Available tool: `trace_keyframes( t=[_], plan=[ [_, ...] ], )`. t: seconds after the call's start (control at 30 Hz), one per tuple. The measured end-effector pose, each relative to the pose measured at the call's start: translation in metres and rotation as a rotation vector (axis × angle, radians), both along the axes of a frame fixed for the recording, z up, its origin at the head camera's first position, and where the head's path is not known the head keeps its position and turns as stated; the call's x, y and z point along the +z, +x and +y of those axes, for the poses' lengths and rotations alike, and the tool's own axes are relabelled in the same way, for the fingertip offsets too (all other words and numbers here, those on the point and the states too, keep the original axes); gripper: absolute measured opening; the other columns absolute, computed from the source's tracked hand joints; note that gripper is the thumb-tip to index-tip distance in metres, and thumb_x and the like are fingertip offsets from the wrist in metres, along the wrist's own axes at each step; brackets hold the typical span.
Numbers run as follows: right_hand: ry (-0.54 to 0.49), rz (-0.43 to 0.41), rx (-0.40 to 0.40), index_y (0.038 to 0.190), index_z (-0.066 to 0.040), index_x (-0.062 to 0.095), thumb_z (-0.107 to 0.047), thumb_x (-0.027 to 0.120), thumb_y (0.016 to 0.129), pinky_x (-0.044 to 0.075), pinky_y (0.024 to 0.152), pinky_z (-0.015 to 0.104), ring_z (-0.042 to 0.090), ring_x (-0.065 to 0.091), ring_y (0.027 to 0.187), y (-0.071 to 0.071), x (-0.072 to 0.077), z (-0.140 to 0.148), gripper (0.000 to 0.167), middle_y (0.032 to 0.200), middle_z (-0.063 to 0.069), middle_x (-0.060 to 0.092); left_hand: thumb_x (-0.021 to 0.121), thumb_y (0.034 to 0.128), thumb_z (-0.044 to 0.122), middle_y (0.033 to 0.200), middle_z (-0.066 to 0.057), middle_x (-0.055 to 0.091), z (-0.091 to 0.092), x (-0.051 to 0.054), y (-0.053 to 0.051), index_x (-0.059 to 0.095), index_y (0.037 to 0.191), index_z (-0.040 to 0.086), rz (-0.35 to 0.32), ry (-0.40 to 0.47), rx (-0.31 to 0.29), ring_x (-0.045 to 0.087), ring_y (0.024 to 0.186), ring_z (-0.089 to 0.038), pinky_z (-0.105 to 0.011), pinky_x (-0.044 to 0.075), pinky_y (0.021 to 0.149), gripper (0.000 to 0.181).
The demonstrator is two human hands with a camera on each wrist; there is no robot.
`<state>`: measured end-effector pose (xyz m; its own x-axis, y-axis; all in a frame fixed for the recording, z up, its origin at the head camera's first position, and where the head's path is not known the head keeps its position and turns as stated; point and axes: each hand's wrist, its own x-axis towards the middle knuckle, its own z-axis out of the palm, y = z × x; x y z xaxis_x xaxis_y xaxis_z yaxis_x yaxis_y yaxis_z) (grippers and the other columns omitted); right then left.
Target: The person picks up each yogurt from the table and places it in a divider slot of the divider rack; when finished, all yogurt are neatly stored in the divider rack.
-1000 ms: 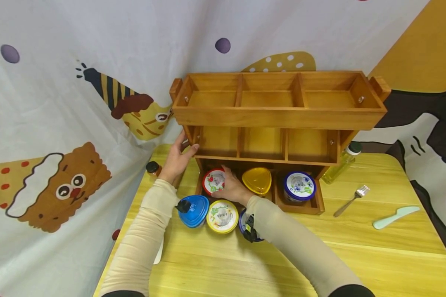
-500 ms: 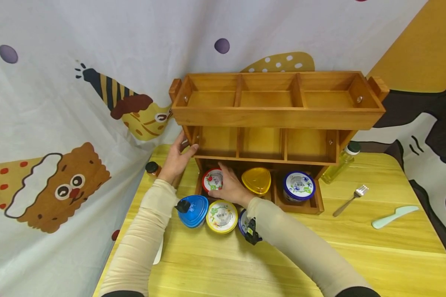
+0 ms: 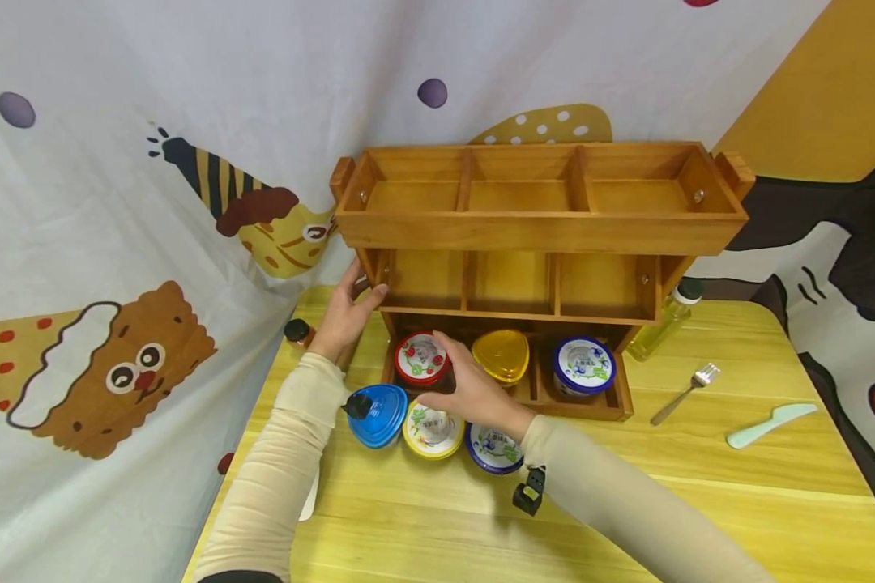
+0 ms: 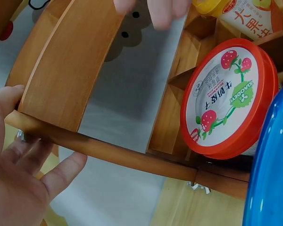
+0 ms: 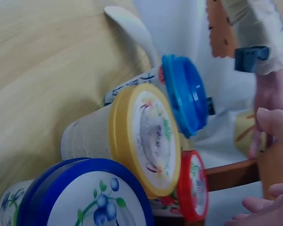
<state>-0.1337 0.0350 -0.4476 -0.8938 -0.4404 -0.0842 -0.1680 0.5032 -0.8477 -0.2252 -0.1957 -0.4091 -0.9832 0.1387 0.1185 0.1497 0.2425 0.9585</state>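
Left hand (image 3: 346, 316): grip holding the rack's (image 3: 539, 231) side. Right hand (image 3: 477, 395): grip wide, nothing held, near red tub (image 3: 420, 359) in bottom tray, left compartment. Best steady rack, clear yellow tub (image 3: 433, 431). Wooden worktop (image 3: 423, 522), fork (image 3: 685, 394) right; printed cloth (image 3: 153, 73) behind.

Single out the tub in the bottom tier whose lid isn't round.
The middle tub, roughly triangular and yellow on top; the red-lidded tub and blue-lidded tub flanking it are round.
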Motion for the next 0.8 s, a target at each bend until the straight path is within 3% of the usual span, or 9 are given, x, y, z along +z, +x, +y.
trace_keyframes(
  t=[0.17, 0.37, 0.43, 0.63, 0.8],
  plan=[
    [0.006, 0.042, -0.007, 0.159, -0.021, 0.018, -0.035, 0.078, 0.084, 0.029, 0.116, 0.056, 0.031, 0.028, 0.148, 0.014, 0.015, 0.02, 0.097, 0.161, 0.006, 0.027, 0.057, 0.0993, 0.009, 0.148, -0.022, 0.04, 0.003, 0.018, 0.01, 0.02, 0.159, 0.015, -0.021, 0.0, -0.009, 0.039, 0.14, -0.038, -0.053, 0.04, 0.11, 0.07],
    [-0.005, 0.092, -0.034, 0.158, -0.025, 0.021, -0.039, 0.078, 0.083, 0.033, 0.112, 0.06, 0.034, 0.033, 0.145, 0.028, 0.028, 0.051, 0.095, 0.16, 0.006, 0.031, 0.057, 0.0994, 0.008, 0.146, -0.024, 0.041, 0.002, 0.017, 0.01, 0.022, 0.158, 0.014, -0.012, 0.0, -0.008, 0.039, 0.14, -0.04, -0.054, 0.039, 0.11, 0.069],
    [-0.02, 0.104, -0.052, 0.157, -0.026, 0.023, -0.04, 0.079, 0.083, 0.034, 0.112, 0.058, 0.033, 0.035, 0.144, 0.031, 0.028, 0.061, 0.094, 0.158, 0.006, 0.033, 0.057, 0.0993, 0.008, 0.146, -0.024, 0.041, 0.002, 0.017, 0.01, 0.023, 0.158, 0.014, -0.01, 0.001, -0.008, 0.039, 0.14, -0.04, -0.053, 0.039, 0.11, 0.068],
    [-0.095, 0.137, -0.077, 0.155, -0.014, 0.028, -0.032, 0.08, 0.083, 0.04, 0.11, 0.052, 0.034, 0.044, 0.135, 0.043, 0.02, 0.091, 0.091, 0.15, 0.013, 0.041, 0.057, 0.0991, 0.008, 0.147, -0.023, 0.041, 0.003, 0.016, 0.01, 0.022, 0.158, 0.015, -0.006, 0.01, -0.019, 0.04, 0.14, -0.038, -0.053, 0.04, 0.11, 0.069],
    [-0.078, 0.146, -0.097, 0.155, -0.013, 0.028, -0.029, 0.08, 0.084, 0.043, 0.106, 0.051, 0.033, 0.047, 0.131, 0.055, 0.006, 0.112, 0.089, 0.147, 0.014, 0.044, 0.057, 0.0993, 0.009, 0.148, -0.022, 0.041, 0.004, 0.017, 0.01, 0.021, 0.159, 0.016, -0.014, 0.007, -0.02, 0.04, 0.14, -0.038, -0.053, 0.04, 0.11, 0.07]
  ],
)
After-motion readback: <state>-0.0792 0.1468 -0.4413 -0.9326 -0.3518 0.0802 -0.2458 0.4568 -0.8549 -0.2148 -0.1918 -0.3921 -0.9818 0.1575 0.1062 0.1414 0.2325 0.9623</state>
